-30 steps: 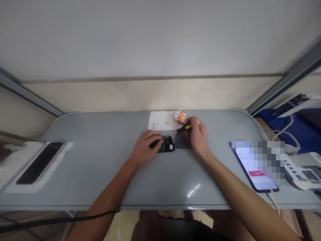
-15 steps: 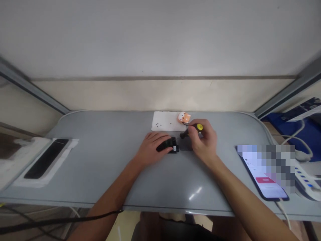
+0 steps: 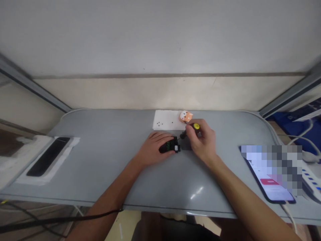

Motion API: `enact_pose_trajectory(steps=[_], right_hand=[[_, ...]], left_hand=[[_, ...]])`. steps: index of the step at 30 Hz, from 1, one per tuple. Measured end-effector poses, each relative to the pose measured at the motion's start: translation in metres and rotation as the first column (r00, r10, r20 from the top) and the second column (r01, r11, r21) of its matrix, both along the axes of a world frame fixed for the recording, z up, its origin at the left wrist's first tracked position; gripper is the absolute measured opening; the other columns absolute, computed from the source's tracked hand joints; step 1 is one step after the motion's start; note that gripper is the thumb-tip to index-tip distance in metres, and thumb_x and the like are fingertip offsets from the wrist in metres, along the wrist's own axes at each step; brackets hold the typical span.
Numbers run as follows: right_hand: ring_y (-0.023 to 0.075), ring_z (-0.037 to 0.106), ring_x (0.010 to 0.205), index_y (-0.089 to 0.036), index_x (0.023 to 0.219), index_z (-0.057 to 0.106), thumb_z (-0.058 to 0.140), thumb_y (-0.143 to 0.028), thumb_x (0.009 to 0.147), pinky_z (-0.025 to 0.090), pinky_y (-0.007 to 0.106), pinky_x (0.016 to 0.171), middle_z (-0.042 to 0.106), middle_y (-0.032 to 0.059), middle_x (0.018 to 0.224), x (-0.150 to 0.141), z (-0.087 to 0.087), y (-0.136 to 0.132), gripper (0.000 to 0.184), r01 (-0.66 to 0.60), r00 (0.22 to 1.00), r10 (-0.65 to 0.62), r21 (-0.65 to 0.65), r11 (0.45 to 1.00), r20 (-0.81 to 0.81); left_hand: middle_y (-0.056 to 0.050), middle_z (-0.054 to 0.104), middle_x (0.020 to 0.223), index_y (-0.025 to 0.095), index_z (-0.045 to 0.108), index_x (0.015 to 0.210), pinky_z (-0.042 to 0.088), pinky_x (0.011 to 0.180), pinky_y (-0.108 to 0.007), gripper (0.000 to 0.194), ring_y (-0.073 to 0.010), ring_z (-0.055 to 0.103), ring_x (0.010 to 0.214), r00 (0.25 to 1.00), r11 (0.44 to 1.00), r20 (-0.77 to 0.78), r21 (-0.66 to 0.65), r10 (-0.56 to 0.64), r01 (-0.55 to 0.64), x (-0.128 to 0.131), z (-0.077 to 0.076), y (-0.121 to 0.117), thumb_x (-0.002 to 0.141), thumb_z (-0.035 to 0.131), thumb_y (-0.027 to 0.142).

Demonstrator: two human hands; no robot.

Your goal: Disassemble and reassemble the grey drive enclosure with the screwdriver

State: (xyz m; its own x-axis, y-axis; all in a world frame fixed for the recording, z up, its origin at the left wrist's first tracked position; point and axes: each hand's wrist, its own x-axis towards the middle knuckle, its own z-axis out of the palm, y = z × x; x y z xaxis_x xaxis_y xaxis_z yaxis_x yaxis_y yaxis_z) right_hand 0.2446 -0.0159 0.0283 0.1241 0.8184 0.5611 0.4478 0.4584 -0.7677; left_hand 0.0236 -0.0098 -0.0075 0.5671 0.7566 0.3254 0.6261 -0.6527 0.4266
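Note:
My left hand (image 3: pixel 154 148) is wrapped round a small black device with a green circuit board (image 3: pixel 170 144) and holds it down on the table; part of it is hidden under my fingers. In my right hand (image 3: pixel 204 139) is a screwdriver (image 3: pixel 192 130) with a dark handle and yellow end cap. Its thin shaft slants down to the left, its tip at the upper right edge of the device. Just beyond my hands lies a white sheet (image 3: pixel 165 117) with several tiny dark screws (image 3: pixel 158 124). An orange-and-white animal-shaped object (image 3: pixel 186 116) sits at the sheet's right end.
A black phone-like slab (image 3: pixel 48 156) lies on white paper at the left. To the right are a lit phone (image 3: pixel 276 192) with a cable and a white power strip (image 3: pixel 311 182). A wall (image 3: pixel 160 93) closes off the grey table (image 3: pixel 105 134) at the back.
The fingers of my left hand have spread a little, so more of the green board shows. The screwdriver has shifted slightly and stays at the device. The view has moved slightly.

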Motion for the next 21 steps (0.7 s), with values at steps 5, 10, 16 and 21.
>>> enact_pose_trajectory(steps=[5,10,16,21], right_hand=[[0.0119,0.055,0.064,-0.023,0.092,0.067,0.066,-0.040,0.094,0.046,0.025,0.059,0.066,-0.0011,0.079,0.0010,-0.0020,0.0022,0.017,0.009,1.000,-0.010,-0.015,1.000,-0.017],[0.0121,0.056,0.065,-0.024,0.092,0.067,0.066,-0.040,0.095,0.046,0.025,0.060,0.066,-0.0011,0.079,0.0008,-0.0026,0.0024,0.017,-0.001,1.000,0.001,-0.026,1.000,-0.019],[0.0129,0.059,0.064,-0.024,0.091,0.065,0.065,-0.040,0.096,0.047,0.026,0.060,0.067,-0.0008,0.080,-0.0025,-0.0027,0.0010,0.017,-0.046,0.998,0.045,-0.021,0.999,-0.035],[0.0127,0.059,0.061,-0.025,0.095,0.064,0.063,-0.035,0.097,0.047,0.027,0.060,0.069,-0.0017,0.078,-0.0050,-0.0010,-0.0026,0.011,-0.104,0.994,0.104,0.006,0.995,0.019]], left_hand=[[-0.004,0.073,0.133,0.028,0.067,0.132,0.043,0.114,-0.044,0.044,-0.0246,0.066,0.125,1.000,1.000,0.002,-0.011,0.005,-0.005,0.0006,0.0018,-0.0005,0.094,0.073,0.048],[-0.003,0.073,0.134,0.028,0.066,0.132,0.043,0.114,-0.043,0.044,-0.0235,0.066,0.125,1.000,1.000,0.015,0.001,-0.010,0.010,0.0008,0.0020,-0.0004,0.093,0.074,0.047],[-0.004,0.075,0.129,0.027,0.071,0.115,0.045,0.112,-0.046,0.030,-0.0244,0.068,0.120,1.000,1.000,0.022,-0.007,-0.005,0.005,0.0003,0.0005,0.0001,0.091,0.075,0.045],[-0.003,0.073,0.134,0.026,0.072,0.108,0.044,0.112,-0.045,0.022,-0.0235,0.068,0.123,0.999,1.000,0.013,-0.002,-0.031,0.031,0.0001,-0.0001,-0.0001,0.094,0.073,0.044]])
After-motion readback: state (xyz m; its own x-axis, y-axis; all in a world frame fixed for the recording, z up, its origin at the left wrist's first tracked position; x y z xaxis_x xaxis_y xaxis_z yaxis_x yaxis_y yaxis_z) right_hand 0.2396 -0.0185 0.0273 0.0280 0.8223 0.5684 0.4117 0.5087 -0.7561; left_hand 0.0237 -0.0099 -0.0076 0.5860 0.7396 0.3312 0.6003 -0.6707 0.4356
